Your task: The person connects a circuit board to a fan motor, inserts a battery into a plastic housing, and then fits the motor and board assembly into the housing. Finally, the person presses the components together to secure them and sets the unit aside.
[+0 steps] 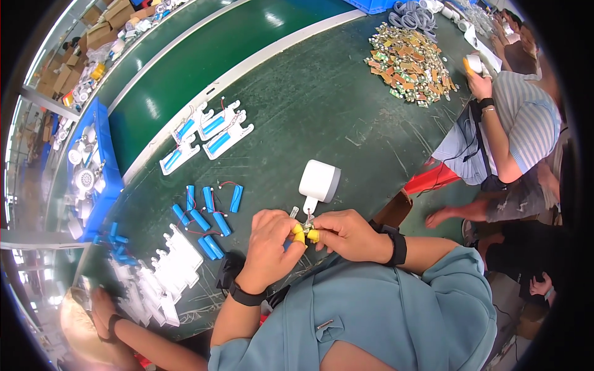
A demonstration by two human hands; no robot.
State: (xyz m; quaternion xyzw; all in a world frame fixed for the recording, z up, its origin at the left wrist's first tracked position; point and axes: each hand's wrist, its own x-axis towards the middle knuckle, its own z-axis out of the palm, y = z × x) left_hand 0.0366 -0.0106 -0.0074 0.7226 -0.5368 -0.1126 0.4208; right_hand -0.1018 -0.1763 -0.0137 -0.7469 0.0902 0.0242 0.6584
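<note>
My left hand [272, 244] and my right hand [354, 236] meet near the table's front edge, yellow covers on some fingertips. Between them, both pinch a small circuit board [307, 227], largely hidden by the fingers. Thin wires run from it toward the stem of a white, rounded device housing [317, 179] with a grey rim, lying just beyond my hands. A small clear piece [294, 212] sticks up beside my left fingers. Something blue shows under my left thumb, too covered to identify.
Left of my hands lie several blue batteries [199, 219] with leads and white plastic parts [176, 263]. Farther off are white holders with batteries [218, 142], a blue bin [106, 154] and a heap of circuit boards [408, 65]. Other people work at left and right.
</note>
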